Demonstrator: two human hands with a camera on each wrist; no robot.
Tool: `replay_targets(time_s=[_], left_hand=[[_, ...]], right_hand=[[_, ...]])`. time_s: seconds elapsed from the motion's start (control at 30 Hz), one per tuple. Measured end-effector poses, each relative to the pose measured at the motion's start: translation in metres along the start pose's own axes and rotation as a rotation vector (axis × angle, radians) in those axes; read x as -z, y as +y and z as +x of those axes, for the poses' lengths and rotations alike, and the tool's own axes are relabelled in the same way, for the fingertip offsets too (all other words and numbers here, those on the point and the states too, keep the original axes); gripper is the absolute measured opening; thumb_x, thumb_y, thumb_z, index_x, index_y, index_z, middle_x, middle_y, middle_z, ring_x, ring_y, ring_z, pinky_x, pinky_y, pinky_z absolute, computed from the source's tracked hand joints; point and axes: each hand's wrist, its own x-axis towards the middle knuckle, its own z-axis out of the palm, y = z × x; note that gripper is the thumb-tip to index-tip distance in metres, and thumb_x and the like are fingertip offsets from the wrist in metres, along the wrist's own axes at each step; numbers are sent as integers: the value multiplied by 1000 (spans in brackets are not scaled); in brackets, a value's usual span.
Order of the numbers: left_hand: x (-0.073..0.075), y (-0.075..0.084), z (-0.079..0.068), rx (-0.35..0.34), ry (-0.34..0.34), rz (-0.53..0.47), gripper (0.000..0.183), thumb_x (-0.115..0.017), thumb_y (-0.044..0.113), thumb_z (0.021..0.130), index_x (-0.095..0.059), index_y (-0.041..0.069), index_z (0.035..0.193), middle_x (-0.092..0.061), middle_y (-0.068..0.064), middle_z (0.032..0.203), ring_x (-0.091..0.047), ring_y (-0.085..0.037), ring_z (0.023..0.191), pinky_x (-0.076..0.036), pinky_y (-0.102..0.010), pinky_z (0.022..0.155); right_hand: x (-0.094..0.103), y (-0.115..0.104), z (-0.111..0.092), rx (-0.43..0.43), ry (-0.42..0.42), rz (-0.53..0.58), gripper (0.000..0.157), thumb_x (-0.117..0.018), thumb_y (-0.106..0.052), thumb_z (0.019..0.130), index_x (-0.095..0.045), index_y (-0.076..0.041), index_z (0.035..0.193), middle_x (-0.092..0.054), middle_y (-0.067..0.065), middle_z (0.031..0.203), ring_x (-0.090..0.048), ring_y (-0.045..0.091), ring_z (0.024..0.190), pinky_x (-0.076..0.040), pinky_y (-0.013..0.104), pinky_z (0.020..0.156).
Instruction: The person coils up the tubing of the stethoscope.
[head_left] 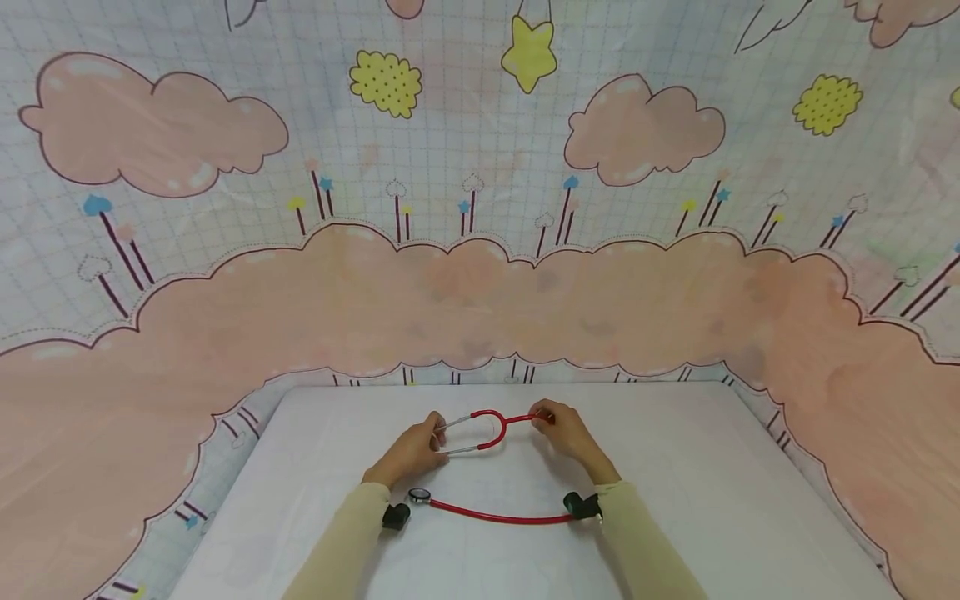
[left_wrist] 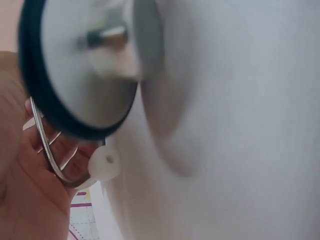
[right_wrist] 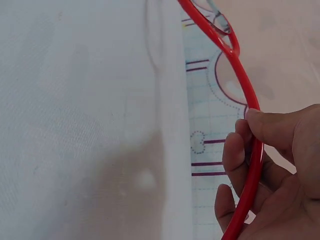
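The stethoscope (head_left: 517, 419) stretches between both hands over the table's (head_left: 675, 467) far part. The left hand (head_left: 408, 450) grips its metal ear tubes (head_left: 462, 450); the right hand (head_left: 566, 429) pinches the red hose (right_wrist: 246, 85). Light, even tension should prevent twisting; the chest piece (head_left: 420, 495), near left, needs slack.

Red along stethoscope tubing (right_wrist: 247, 87); silvery at ear tubes (left_wrist: 46, 142); plain white across worktop (head_left: 750, 500); pale yellow on sleeves (head_left: 652, 542); peach clouds, dashed grid on backdrop (head_left: 480, 308)
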Motion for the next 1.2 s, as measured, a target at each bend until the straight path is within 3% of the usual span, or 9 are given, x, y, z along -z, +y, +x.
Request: replay_targets(time_s=[0.33, 0.63, 0.93, 1.2], left_hand=[[3, 4, -6, -37, 91, 55, 33, -73, 7, 84, -53, 9, 110, -67, 3, 85, -55, -10, 74, -48, -32, 73], [7, 6, -16, -43, 46, -15, 49, -78, 27, 85, -53, 11, 124, -61, 6, 77, -52, -9, 65, -44, -24, 60], [14, 26, -32, -64, 176, 64, 53, -78, 35, 83, -57, 20, 129, -58, 13, 73, -49, -7, 64, -42, -23, 59], [19, 40, -45, -77, 237, 104, 51, -78, 36, 83, -59, 20, 128, -56, 15, 72, -48, -6, 65, -41, -22, 60]], right_hand=[[4, -9, -4, 43, 23, 26, 12, -65, -10, 94, -67, -14, 105, -64, 3, 91, -53, 18, 80, -49, 27, 68], [4, -19, -13, 41, 36, 39, 14, -66, -11, 93, -67, -14, 107, -65, 3, 92, -54, 18, 80, -50, 26, 69], [10, -22, -24, 93, 91, 8, 13, -68, -13, 92, -68, -15, 105, -67, 0, 88, -53, 14, 77, -46, 26, 69], [18, -24, -36, 99, 119, -56, 15, -70, -22, 91, -70, -14, 104, -64, -3, 81, -51, 14, 74, -43, 24, 64]])
